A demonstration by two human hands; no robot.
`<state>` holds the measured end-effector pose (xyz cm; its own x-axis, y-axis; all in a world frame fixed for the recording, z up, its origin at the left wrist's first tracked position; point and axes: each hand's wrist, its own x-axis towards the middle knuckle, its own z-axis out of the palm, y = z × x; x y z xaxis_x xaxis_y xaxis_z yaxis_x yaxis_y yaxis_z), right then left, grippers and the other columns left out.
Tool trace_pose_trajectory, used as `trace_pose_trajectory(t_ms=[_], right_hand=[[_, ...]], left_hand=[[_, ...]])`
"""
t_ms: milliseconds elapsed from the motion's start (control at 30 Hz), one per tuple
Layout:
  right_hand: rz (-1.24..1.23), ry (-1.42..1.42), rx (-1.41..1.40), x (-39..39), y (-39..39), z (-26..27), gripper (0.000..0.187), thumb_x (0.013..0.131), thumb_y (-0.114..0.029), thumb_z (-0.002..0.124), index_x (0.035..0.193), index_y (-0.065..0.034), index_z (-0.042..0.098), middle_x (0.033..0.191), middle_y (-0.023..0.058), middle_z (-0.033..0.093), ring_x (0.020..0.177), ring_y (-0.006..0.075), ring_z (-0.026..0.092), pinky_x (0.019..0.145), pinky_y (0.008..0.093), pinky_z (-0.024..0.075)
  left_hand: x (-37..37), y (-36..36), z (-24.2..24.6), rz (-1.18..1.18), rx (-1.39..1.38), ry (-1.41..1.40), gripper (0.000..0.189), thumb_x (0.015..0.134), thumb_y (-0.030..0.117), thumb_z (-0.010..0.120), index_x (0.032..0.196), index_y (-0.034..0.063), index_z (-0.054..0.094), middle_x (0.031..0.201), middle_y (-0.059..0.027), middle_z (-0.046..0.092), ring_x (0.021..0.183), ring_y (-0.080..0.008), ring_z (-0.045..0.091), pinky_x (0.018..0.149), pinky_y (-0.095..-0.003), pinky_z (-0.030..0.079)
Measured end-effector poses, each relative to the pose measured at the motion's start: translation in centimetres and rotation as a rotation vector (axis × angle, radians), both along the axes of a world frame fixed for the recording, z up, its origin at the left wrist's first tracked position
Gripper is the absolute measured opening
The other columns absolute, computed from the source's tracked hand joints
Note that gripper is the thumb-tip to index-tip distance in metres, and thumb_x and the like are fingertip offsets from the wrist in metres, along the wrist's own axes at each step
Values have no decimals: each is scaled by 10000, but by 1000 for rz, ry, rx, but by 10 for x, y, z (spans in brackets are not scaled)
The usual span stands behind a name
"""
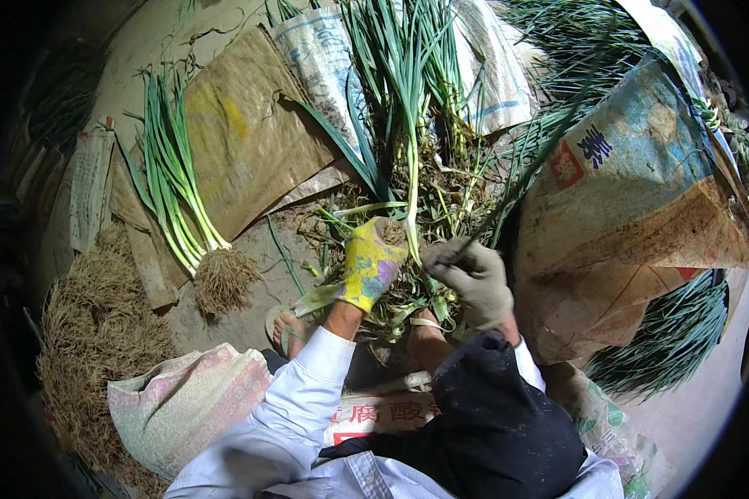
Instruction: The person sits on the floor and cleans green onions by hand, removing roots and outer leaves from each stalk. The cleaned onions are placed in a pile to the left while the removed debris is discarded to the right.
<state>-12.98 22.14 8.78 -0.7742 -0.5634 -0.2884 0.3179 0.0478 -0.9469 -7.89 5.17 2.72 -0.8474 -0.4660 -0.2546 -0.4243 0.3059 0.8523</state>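
Observation:
My left hand (369, 265), in a yellow flowered glove, is closed around the root end of a green onion (412, 181). The onion stands upright, its white stem beside my fingers and its green leaves reaching away from me. Just right of the stem's lower end is my right hand (474, 280), in a beige glove with fingers curled. From that hand a long, dark, blurred leaf (537, 159) runs toward the upper right. Peeled leaves and trimmings (440, 305) cover the ground beneath both hands.
A cleaned green onion bundle (184, 206) lies at left, near a large heap of rooted bundles (100, 312). Unpeeled onions (452, 112) lie ahead against woven sacks (318, 62). A sack (624, 206) partly covers more onions (668, 337) at right. My feet (290, 330) flank the trimmings.

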Motion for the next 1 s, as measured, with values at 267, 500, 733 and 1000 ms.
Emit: trace_pose_trajectory(t_ms=[267,500,733,1000], right_hand=[[240,84,-67,7,27,29,141,789,26,738,899,6,653,857,38,685,800,124,647,735,278,527],[211,647,1261,-45,41,-32,240,803,-274,749,896,-66,674,835,180,656,803,365,637,674,433,497],[50,562,612,-62,-12,-35,433,810,-181,706,1219,-82,604,1045,147,682,903,285,678,830,364,533],[195,642,891,-115,-74,-59,445,822,-230,688,1235,-92,592,1113,178,665,1007,337,653,901,406,518]], left_hand=[[-23,-14,-18,96,152,-76,334,683,196,856,904,-6,708,795,-103,719,696,-178,662,660,-311,524],[-3,-31,-14,3,494,110,396,742,48,782,1101,-30,636,966,-91,713,887,-154,667,814,-287,535],[26,-7,-19,224,1102,132,565,774,-7,760,1283,-27,516,1087,-116,675,938,-189,680,870,-310,564],[41,7,-6,56,587,122,466,770,-55,716,1217,-47,584,1090,-105,678,942,-169,671,875,-300,541]])
